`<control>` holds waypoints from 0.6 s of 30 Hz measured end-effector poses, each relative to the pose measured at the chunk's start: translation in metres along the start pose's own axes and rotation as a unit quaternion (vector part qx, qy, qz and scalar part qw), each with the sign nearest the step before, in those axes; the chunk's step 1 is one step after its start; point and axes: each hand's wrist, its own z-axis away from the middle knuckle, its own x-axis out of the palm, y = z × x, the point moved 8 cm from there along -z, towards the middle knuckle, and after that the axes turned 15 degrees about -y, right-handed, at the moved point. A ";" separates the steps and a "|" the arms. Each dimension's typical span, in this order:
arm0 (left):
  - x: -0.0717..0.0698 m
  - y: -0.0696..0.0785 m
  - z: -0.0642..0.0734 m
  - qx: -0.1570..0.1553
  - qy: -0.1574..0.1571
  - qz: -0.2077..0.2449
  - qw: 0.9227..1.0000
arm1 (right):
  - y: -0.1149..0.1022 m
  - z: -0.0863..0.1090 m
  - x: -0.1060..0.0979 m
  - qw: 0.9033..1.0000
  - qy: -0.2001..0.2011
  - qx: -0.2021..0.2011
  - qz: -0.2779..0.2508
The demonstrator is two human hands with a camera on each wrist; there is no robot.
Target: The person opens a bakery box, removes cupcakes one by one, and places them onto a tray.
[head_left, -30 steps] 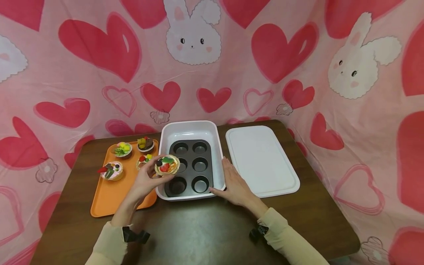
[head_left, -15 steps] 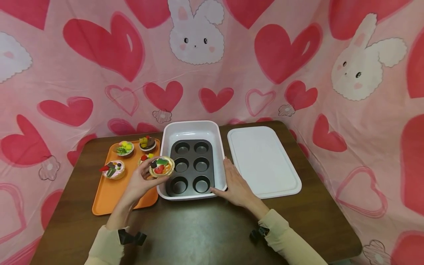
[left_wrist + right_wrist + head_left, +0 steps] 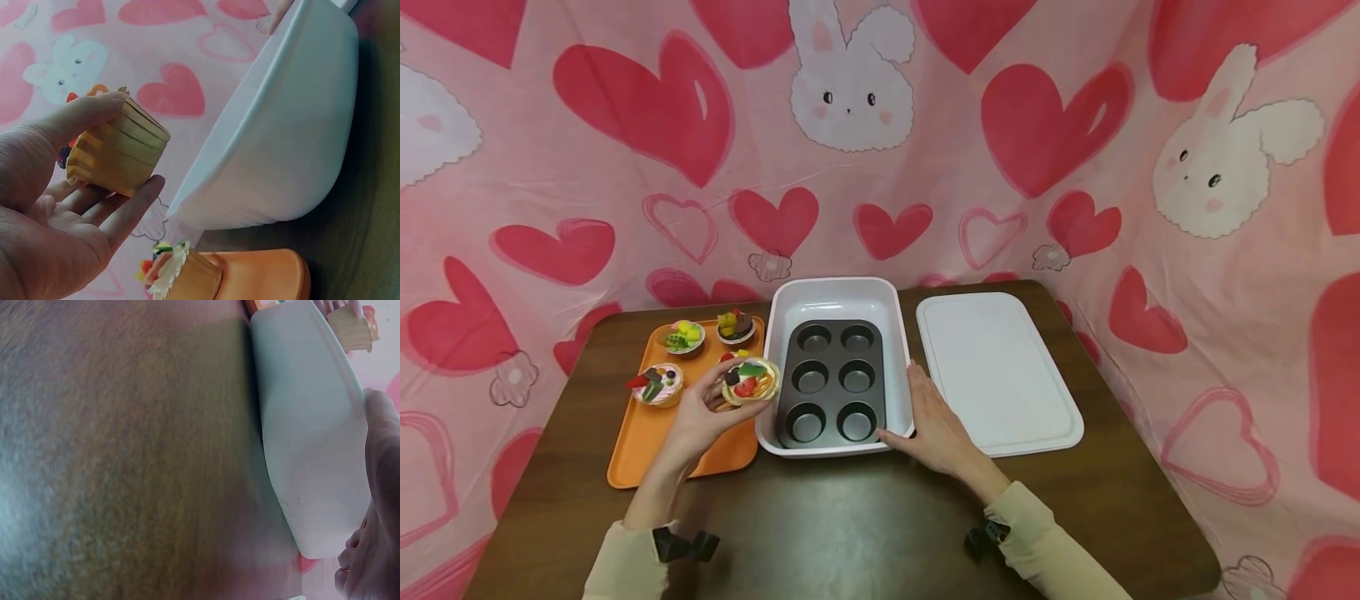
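My left hand [image 3: 703,417] holds a cupcake [image 3: 750,382] topped with fruit, pinched between thumb and fingers, above the right edge of an orange tray [image 3: 647,454]. In the left wrist view, the yellow pleated cup of that cupcake [image 3: 119,150] shows. A dark muffin tin [image 3: 833,383] with several round wells lies inside a deep white pan [image 3: 835,287]. My right hand [image 3: 936,421] rests at the pan's near right corner, fingers along the side wall and thumb at the front rim. The right wrist view shows the hand [image 3: 381,462] against the pan's wall.
On the orange tray stand a pink-topped cupcake [image 3: 657,385], a cupcake with yellow and green topping [image 3: 683,337] and a dark-topped one [image 3: 735,327]. Another, mostly hidden in the head view, is a cupcake [image 3: 187,275] at the tray's edge. A white lid-like board [image 3: 1000,375] lies right.
My left hand has moved left with the cupcake, from over the muffin tin's left wells toward the orange tray. The right hand stays at the pan's corner.
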 end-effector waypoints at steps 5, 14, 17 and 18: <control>-0.004 -0.007 0.003 -0.016 0.007 0.001 1.000 | -0.001 0.002 0.000 1.000 0.002 0.000 -0.005; -0.013 -0.018 0.009 -0.035 0.025 0.005 0.999 | -0.001 0.002 0.002 1.000 -0.005 0.006 -0.009; -0.016 -0.019 0.011 -0.029 0.032 0.004 0.999 | -0.001 0.002 0.001 1.000 -0.006 0.006 -0.007; -0.017 -0.020 0.011 -0.027 0.034 0.002 0.999 | -0.001 0.001 0.001 1.000 -0.005 0.005 -0.006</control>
